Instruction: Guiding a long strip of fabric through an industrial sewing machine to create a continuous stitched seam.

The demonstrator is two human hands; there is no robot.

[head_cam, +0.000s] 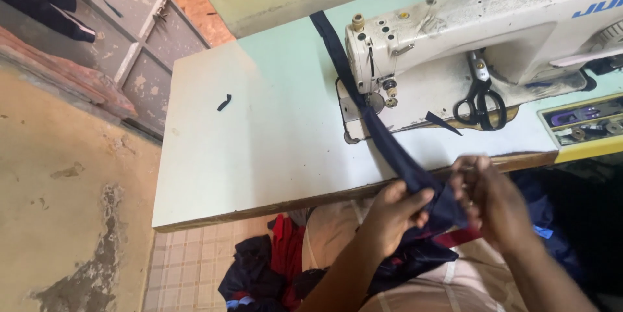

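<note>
Navy strip (383,137) runs diagonally from machine (454,20) toward table edge; both hands' fingers (422,196) clamped on near end.

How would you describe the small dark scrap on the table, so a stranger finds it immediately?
Start at the white sewing machine and look left across the pale table. The small dark scrap lies alone there, curled, far from the long navy strip that both hands hold.

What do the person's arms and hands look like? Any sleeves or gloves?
Both arms are bare up to the picture's edge, with no sleeves showing. The left hand and right hand wear no gloves. I can see no rings, watch or bracelets on them.
</note>
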